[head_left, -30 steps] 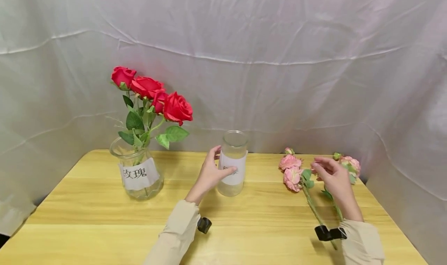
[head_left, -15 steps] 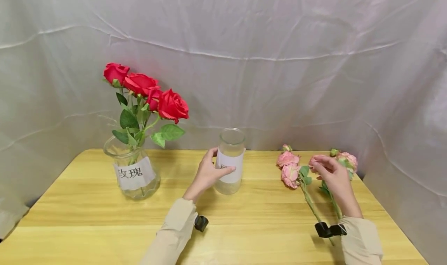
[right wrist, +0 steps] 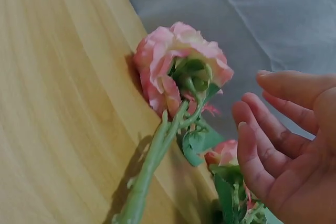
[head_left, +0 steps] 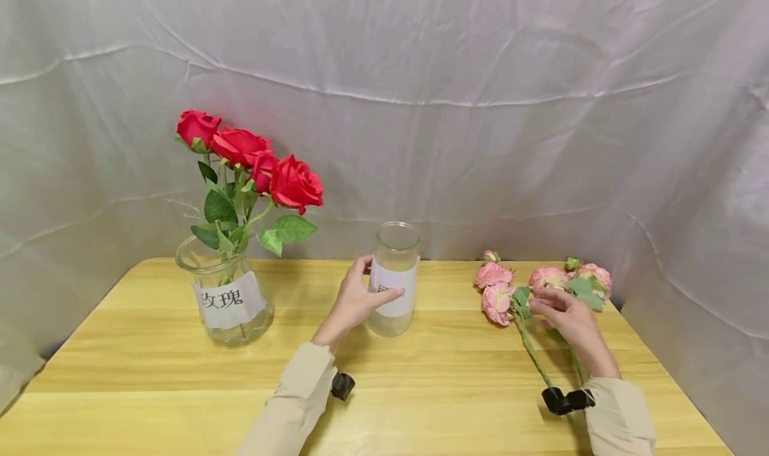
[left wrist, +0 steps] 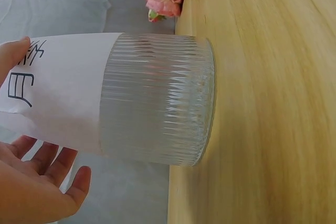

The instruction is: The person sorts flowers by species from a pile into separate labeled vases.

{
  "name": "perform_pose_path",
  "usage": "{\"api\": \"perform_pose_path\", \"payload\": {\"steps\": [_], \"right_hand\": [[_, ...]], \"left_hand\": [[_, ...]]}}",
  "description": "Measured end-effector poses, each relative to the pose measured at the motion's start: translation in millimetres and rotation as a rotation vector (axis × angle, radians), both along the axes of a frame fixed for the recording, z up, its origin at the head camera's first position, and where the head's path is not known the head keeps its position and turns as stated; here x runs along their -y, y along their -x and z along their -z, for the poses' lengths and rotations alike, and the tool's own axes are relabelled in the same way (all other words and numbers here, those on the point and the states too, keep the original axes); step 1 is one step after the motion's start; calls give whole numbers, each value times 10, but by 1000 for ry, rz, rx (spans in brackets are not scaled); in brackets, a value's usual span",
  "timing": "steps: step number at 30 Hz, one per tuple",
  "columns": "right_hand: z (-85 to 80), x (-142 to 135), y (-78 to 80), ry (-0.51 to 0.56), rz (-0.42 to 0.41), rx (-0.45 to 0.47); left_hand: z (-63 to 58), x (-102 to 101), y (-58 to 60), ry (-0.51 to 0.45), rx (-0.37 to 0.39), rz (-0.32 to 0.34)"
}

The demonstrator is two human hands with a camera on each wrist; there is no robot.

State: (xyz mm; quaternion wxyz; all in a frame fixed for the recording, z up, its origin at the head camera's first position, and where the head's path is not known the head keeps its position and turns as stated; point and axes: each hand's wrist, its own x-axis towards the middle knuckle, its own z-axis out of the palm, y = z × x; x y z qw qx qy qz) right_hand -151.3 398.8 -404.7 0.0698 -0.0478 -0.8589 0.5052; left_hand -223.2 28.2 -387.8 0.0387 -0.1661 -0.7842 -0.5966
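My left hand (head_left: 354, 302) holds a clear glass vase (head_left: 398, 242), thumb across its paper label and fingers around the far side. In the left wrist view the ribbed base of the vase (left wrist: 157, 98) stands upright on the wood. At the right, my right hand (head_left: 571, 319) hovers above pink artificial flowers, its fingers loosely bent with nothing between them. Two pink blooms (head_left: 497, 302) on a stem lie left of it, and more pink blooms (head_left: 549, 278) lie just beyond its fingers. The right wrist view shows a pink bloom (right wrist: 178, 66) apart from the fingertips.
A wider glass vase (head_left: 237, 329) with a paper label stands at the left, holding several red roses (head_left: 296, 183) with green leaves. Grey cloth (head_left: 420, 109) hangs behind the wooden table (head_left: 420, 402). A black camera mount (head_left: 565, 400) sits at the right wrist.
My right hand has come down and slightly nearer, uncovering the pink bloom beyond its fingers. The left hand stays on the vase. The head view has shifted a little.
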Motion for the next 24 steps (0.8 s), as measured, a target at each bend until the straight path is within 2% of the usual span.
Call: {"api": "perform_pose_path", "payload": {"steps": [5,12,24], "right_hand": [[69,-32,14,16,-61,48],[161,-24,52,-2,-142,167],[171,5,20,-2,-93,325]], "left_hand": [[6,15,-5,17,-5,-7],[-8,29,-10,56,5,-29],[11,25,-15,51,11,-24]]}}
